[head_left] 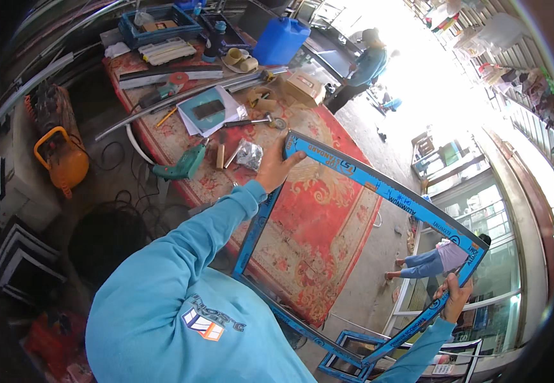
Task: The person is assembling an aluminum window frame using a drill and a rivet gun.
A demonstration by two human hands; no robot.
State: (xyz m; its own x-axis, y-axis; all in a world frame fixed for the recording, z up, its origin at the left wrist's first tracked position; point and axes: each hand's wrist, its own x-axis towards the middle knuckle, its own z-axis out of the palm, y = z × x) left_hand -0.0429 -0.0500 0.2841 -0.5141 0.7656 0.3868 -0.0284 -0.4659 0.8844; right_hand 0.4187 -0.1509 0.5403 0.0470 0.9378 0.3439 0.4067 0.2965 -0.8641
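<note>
A rectangular aluminium window frame point(385, 186), wrapped in blue printed film, is held up tilted in front of me by both hands. My left hand point(278, 165) is closed on its upper left corner, with the thumb over the near face. On the opposite side, my right hand point(457, 297) grips the right bar below the far right corner. The table and floor show through the frame; whether glass fills it I cannot tell. Near my left hand lie a clear bag of small parts point(249, 155), a green power tool point(184, 163) and a hammer point(248, 121).
Behind the frame stands a table point(318, 281) with a red patterned cover. It carries a phone point(210, 110) on papers, long metal bars point(181, 99), mugs point(242, 62) and a blue jerrycan point(281, 39). An orange compressor point(66, 159) stands left. Two people point(369, 64) are farther off.
</note>
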